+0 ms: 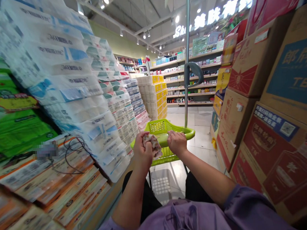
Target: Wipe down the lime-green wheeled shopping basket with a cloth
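Note:
My left hand (142,149) is closed around a crumpled cloth (154,149) with a pale, reddish-brown pattern. It is at the near left rim of a lime-green basket cart (190,133); whether those fingers also grip the rim is hidden. To its right, my right hand (178,143) is closed with its fingers wrapped over the cart's near edge. The cart's perforated basket stands in front of my body, with thin dark legs below. A metal pole (186,107) with a grey loop handle (196,74) rises at the basket's far right.
High stacks of wrapped tissue packs (76,80) line the left, with a lower pile of packs (78,194) and a dark cable (69,151) nearer. Cardboard cartons (244,122) wall the right side. A tiled aisle (199,118) leads to stocked shelves (202,84).

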Available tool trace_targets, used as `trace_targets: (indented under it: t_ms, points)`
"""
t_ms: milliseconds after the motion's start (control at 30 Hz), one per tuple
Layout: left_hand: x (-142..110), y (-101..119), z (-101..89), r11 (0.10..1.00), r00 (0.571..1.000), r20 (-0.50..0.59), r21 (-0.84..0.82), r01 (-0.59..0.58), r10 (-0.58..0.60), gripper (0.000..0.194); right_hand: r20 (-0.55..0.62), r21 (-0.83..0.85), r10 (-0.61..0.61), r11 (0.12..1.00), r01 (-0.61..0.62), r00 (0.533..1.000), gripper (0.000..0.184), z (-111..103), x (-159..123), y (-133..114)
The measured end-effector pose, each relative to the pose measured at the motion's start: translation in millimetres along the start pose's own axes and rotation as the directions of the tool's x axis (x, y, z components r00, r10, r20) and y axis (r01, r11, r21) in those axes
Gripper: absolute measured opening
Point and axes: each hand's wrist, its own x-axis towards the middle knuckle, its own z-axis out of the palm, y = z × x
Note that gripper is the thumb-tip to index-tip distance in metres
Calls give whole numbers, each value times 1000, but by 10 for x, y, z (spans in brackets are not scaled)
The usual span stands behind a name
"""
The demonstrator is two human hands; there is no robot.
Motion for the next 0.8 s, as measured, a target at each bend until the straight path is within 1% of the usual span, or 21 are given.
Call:
trace_targets:
  t_ms: [33, 67, 100, 167, 233, 267, 300, 367, 433, 533, 567, 633, 700, 767, 800]
  points:
    - [39, -10, 11, 999, 1000, 24, 36, -2, 1, 35, 2, 4, 4, 1000, -4, 1000, 32, -6, 1, -15]
    - [58, -30, 56, 996, 997, 73, 84, -33, 27, 33, 6, 7, 6, 1000, -6, 1000, 32, -12, 0, -33]
    - [55, -57, 129, 986, 988, 139, 141, -88, 68, 29, 10, 10, 6, 1000, -6, 1000, 31, -17, 0, -53]
    - [-7, -115, 318, 938, 943, 292, 251, -238, 161, 22, 17, 12, 6, 1000, -6, 1000, 31, -18, -2, -87]
    - [-99, -166, 478, 869, 919, 341, 373, -326, 199, 24, 21, 15, 2, 1000, -3, 1000, 30, -12, -1, -103]
    - [-136, -192, 522, 842, 910, 355, 407, -355, 212, 26, 21, 16, -1, 1000, 1, 1000, 31, -9, 0, -104]
    - [-160, -223, 533, 822, 903, 365, 426, -377, 225, 28, 22, 17, -7, 1000, 7, 1000, 31, -5, 2, -100]
    - [-167, -315, 467, 808, 896, 373, 435, -397, 240, 27, 30, 15, -17, 1000, 17, 999, 32, -3, 8, -86]
    - [-142, -444, 329, 806, 915, 336, 465, -367, 223, 26, 40, 6, -18, 1000, 18, 999, 33, -3, 12, -78]
    - [-127, -606, 164, 792, 956, 231, 542, -279, 179, 28, 49, -9, -8, 1000, 8, 999, 33, 1, 15, -103]
    - [-138, -622, 154, 789, 963, 205, 557, -260, 173, 29, 51, -14, -5, 1000, 5, 999, 33, 4, 17, -122]
    - [-179, -581, 216, 793, 962, 194, 548, -267, 190, 30, 57, -23, 2, 1000, 0, 998, 33, 16, 21, -163]
    - [-227, -468, 353, 800, 933, 248, 485, -353, 261, 31, 67, -31, 7, 1000, -5, 998, 34, 29, 26, -197]
    - [-255, -348, 488, 793, 880, 320, 400, -460, 350, 36, 83, -38, 4, 999, 0, 997, 34, 37, 27, -208]
    - [-257, -309, 529, 788, 860, 346, 368, -493, 376, 38, 94, -41, -3, 999, 7, 996, 34, 36, 27, -204]
